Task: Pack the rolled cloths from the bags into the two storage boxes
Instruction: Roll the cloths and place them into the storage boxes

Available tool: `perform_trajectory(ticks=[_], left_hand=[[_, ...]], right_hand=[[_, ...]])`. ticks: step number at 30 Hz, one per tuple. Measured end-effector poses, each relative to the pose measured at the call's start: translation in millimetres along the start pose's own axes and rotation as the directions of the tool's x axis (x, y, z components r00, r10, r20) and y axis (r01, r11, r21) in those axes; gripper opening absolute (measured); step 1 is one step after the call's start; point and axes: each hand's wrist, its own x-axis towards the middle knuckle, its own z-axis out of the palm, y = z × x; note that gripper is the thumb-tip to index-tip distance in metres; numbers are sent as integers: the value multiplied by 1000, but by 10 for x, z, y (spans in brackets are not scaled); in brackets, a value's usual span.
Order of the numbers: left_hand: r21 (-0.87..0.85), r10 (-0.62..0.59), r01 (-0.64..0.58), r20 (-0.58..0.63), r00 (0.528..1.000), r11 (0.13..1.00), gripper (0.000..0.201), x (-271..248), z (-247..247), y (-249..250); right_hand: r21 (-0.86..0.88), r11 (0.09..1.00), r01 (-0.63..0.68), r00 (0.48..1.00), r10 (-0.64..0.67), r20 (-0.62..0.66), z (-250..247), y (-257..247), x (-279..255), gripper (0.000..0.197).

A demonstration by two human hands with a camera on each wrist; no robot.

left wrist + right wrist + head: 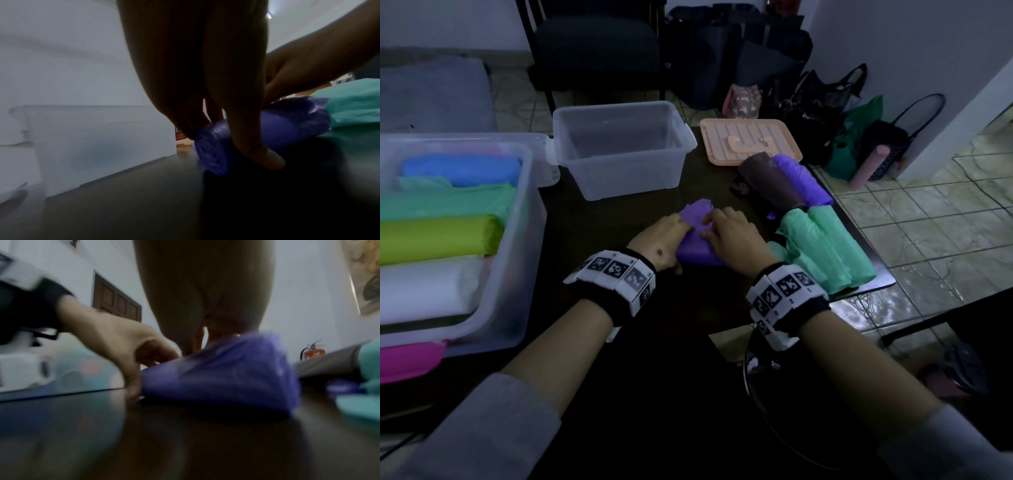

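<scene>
Purple rolled cloth (697,240) lying on dark table (619,284); we are gripping it, left hand (659,243) and right hand (734,236) fingers curled round.

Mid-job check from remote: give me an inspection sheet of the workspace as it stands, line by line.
Surface: dark tabletop, dim light.
Job's things: purple roll on the table under both hands, far end loose; large clear storage box at left holds blue, green, lime and white rolls; small clear storage box looks empty; brown, purple and green rolls wait at the right edge.
Clutter: peach plastic lid beyond the rolls; pink item by the large box.
Grippers: left hand and right hand both hold the purple roll.
Cables: nothing seen.
Surroundings: dark chair, bags on tiled floor.
</scene>
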Motion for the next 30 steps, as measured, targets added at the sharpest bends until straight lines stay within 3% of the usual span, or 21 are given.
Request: perform_trajectory(ticks=[3,5,7,10,12,14,18,21,24,28,30], left_hand=[[-15,14,-14,36,999,1000,67,41,-12,-29],[-35,20,-18,67,998,999,57,67,-51,-31],[-45,17,-13,108,994,999,54,96,-82,-38],[-23,1,2,125,992,1000,63,110,-106,-54],[-86,-24,28,47,999,996,71,60,-135,-96],[-181,-18,6,-61,998,983,64,-17,-170,-154],[-232,0,-13,-57,998,973,44,-106,-184,-236],[-271,-12,-4,-57,998,963,41,-91,-181,-247],[-283,-11,-4,-52,999,959,43,-79,-191,-262],[-310,-24,18,-15,1000,950,43,-66,-230,-254],[-315,-30,30,4,1000,949,43,-62,-251,-241]], right_hand=[[63,996,55,986,-44,-158,146,-58,-96,31],[21,996,84,983,-80,-168,205,-66,-178,42],[-93,988,122,985,-132,-108,204,-61,-237,58],[-188,973,132,990,-139,-22,153,-69,-220,61],[-130,985,111,993,-106,50,94,-81,-163,59],[-3,997,74,984,-72,161,13,-75,-101,55],[72,997,42,929,-66,364,-155,-31,4,51],[-22,1000,13,926,-3,378,-190,12,86,57],[48,995,-83,906,55,420,-224,32,200,65],[212,962,-172,908,71,413,-291,10,280,109],[220,958,-186,888,68,455,-304,-17,284,101]])
